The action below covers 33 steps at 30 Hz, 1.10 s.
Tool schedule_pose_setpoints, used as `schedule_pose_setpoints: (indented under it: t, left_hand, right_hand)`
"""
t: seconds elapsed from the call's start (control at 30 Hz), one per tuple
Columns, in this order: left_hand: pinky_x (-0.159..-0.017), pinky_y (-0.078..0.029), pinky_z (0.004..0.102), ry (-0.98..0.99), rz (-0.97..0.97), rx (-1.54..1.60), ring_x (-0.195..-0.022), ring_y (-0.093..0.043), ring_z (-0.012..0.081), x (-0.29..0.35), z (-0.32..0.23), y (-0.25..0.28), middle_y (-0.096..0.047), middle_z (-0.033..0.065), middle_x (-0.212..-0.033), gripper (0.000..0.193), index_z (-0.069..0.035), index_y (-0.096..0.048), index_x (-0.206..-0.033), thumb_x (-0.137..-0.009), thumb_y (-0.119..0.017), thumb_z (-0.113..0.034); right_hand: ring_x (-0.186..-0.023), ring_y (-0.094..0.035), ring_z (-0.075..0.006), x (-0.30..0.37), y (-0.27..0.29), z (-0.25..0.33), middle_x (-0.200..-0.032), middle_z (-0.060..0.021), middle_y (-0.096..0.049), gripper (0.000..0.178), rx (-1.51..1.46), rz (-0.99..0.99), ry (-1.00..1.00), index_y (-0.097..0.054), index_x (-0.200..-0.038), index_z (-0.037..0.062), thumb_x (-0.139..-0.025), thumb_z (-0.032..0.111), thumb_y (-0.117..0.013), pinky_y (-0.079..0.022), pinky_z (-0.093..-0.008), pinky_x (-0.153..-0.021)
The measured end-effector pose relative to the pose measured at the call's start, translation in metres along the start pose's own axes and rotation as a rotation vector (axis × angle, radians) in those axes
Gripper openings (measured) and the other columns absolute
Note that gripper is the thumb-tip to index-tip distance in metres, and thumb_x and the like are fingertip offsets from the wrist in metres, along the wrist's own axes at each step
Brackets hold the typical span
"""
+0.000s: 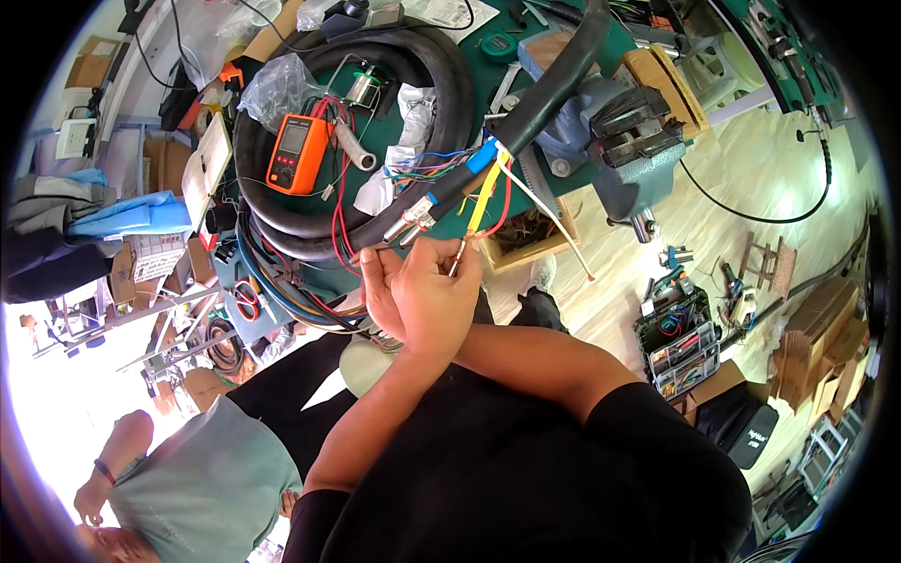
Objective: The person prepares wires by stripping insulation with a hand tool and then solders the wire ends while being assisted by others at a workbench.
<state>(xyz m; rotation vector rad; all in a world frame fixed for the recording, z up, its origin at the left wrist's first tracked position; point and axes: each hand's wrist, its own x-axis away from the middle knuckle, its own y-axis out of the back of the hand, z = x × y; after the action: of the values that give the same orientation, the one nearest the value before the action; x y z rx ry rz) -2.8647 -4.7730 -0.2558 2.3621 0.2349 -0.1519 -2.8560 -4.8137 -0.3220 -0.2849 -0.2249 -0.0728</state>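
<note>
Pretty tight up there: your hands sit right at the worktop (526, 70) edge, hemmed in by the black hose coil (282, 225) and the blue vise (629, 141). Right hand (436, 296) pinches the yellow wire (483, 202) tip; left hand (380, 286) is tucked behind it, fingers curled, can't tell what it grips.

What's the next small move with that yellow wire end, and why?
Probably keep the hold and steady the yellow wire before working its tip. Both hands, left hand and right hand, are bunched together at its free end, just below the thick black cable. The loose red wire and white wire hang close beside it.
</note>
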Motion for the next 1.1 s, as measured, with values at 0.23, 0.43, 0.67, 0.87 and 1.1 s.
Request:
schedule_pose_setpoints:
  t: [0.23,0.43,0.67,0.87,1.1]
  left_hand:
    - [-0.051,-0.047,0.0304,0.064,0.06,0.045,-0.052,-0.061,0.0185,-0.001,0.013,0.002,-0.065,0.009,-0.064,0.018,-0.001,-0.059,-0.076,-0.076,-0.075,-0.01]
    - [-0.047,-0.04,0.0201,0.02,0.018,0.104,-0.05,-0.051,0.004,-0.001,0.015,0.007,-0.061,0.0031,-0.061,0.015,0.001,-0.06,-0.08,-0.081,-0.073,-0.005]
    - [-0.047,-0.043,0.029,-0.006,-0.012,0.206,-0.051,-0.055,0.0131,0.001,0.028,0.0,-0.061,0.0062,-0.064,0.021,-0.002,-0.058,-0.078,-0.077,-0.077,-0.011]
    - [-0.049,-0.045,0.0289,0.04,-0.058,0.289,-0.053,-0.06,0.017,0.006,0.029,-0.008,-0.064,0.0089,-0.067,0.022,-0.003,-0.058,-0.076,-0.077,-0.078,-0.012]
    - [-0.052,-0.048,0.0312,0.024,-0.05,0.362,-0.056,-0.063,0.0196,0.006,0.032,-0.006,-0.065,0.0104,-0.07,0.023,-0.001,-0.057,-0.076,-0.078,-0.077,-0.012]
  right_hand:
    - [-0.051,-0.039,-0.0051,-0.016,-0.033,0.019,-0.058,0.0033,-0.042,0.024,-0.202,-0.057,0.131,-0.059,-0.107,0.0089,-0.103,0.028,-0.045,-0.034,-0.0231,-0.047]
    - [-0.061,-0.053,-0.0144,0.001,-0.014,-0.011,-0.071,-0.0033,-0.054,0.024,0.132,0.115,0.246,-0.057,-0.117,0.0048,-0.1,0.02,-0.051,-0.045,-0.0268,-0.059]
    - [-0.083,-0.064,-0.0386,0.04,0.135,0.067,-0.083,-0.0201,-0.065,0.026,0.969,0.775,-0.147,-0.063,-0.09,0.0031,-0.092,0.028,-0.054,-0.048,-0.0504,-0.069]
    - [-0.081,-0.066,-0.0146,-0.002,0.144,0.18,-0.086,-0.01,-0.07,0.021,0.937,0.264,0.005,-0.065,-0.107,0.0005,-0.097,0.015,-0.053,-0.051,-0.0283,-0.073]
    - [-0.082,-0.063,-0.0115,-0.025,0.128,0.189,-0.088,-0.0084,-0.069,0.024,0.879,0.248,0.05,-0.063,-0.109,-0.0032,-0.099,0.015,-0.051,-0.051,-0.0255,-0.074]
